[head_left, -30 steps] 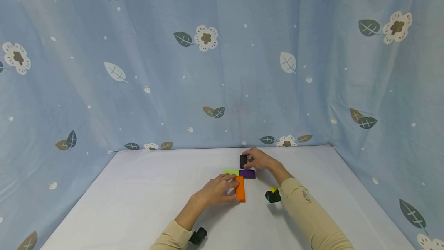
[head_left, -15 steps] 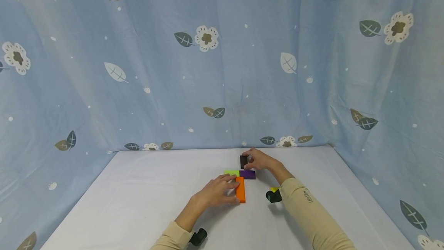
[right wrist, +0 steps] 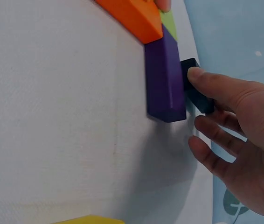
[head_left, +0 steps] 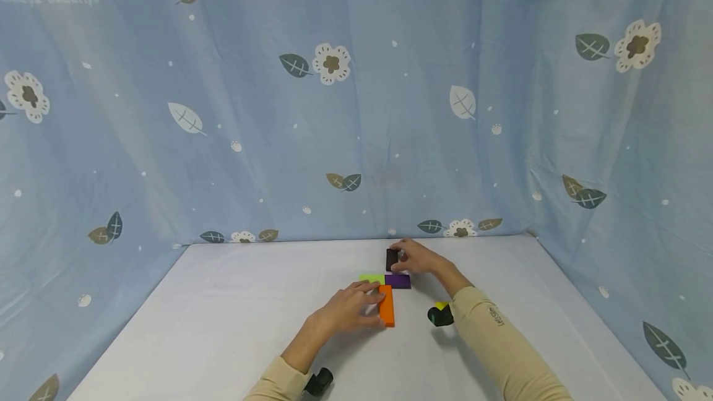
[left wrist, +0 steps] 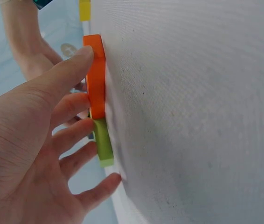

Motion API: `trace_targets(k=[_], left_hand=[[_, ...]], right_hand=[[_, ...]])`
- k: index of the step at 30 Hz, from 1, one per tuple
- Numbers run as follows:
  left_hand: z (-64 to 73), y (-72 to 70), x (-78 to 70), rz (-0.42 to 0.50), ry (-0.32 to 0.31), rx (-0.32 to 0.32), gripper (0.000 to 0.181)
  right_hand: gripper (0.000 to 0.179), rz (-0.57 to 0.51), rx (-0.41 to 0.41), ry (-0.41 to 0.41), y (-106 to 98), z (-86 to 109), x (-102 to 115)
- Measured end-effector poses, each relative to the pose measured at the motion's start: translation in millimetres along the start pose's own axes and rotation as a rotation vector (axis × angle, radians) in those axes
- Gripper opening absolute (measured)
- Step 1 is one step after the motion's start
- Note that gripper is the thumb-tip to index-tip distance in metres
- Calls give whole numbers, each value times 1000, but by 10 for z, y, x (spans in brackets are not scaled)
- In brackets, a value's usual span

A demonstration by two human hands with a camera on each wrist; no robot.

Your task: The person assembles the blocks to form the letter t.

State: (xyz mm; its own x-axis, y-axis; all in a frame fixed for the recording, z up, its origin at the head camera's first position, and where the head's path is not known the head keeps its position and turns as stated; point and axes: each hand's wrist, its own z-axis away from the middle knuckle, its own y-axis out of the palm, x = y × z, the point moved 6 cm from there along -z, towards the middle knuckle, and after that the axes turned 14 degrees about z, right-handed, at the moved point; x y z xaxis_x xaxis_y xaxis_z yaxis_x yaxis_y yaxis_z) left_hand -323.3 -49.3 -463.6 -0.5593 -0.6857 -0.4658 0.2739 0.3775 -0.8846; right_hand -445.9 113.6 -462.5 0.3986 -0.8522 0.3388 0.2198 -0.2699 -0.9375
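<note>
An orange block (head_left: 387, 308) lies lengthwise on the white table. The left hand (head_left: 346, 309) holds it, thumb near its close end and index finger along its left side. The other fingers spread beside a light green block (left wrist: 103, 142). A purple block (right wrist: 162, 77) lies end to end with the green one, and both run crosswise at the orange block's far end. Beyond the purple block, the right hand (head_left: 416, 257) pinches a black block (head_left: 392, 260) between thumb and index finger. Its remaining fingers are loosely bent, as the right wrist view shows.
A yellow block (right wrist: 90, 220) is partly hidden by the right forearm in the head view. Black wrist cameras, one on the left (head_left: 319, 382) and one on the right (head_left: 440, 315), stick out from the sleeves. A blue patterned curtain (head_left: 356, 110) stands behind the table.
</note>
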Motion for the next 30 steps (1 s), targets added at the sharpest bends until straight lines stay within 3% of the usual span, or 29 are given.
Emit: trace_targets(k=[11,30], left_hand=[[9,9,-2,4,-5,4,56],[28,-19,-22,23,-21,5,57]], right_hand=[[54,-31,-9,-51,-51,-7,56],[55,-9,8,-55,-14,-4,131]])
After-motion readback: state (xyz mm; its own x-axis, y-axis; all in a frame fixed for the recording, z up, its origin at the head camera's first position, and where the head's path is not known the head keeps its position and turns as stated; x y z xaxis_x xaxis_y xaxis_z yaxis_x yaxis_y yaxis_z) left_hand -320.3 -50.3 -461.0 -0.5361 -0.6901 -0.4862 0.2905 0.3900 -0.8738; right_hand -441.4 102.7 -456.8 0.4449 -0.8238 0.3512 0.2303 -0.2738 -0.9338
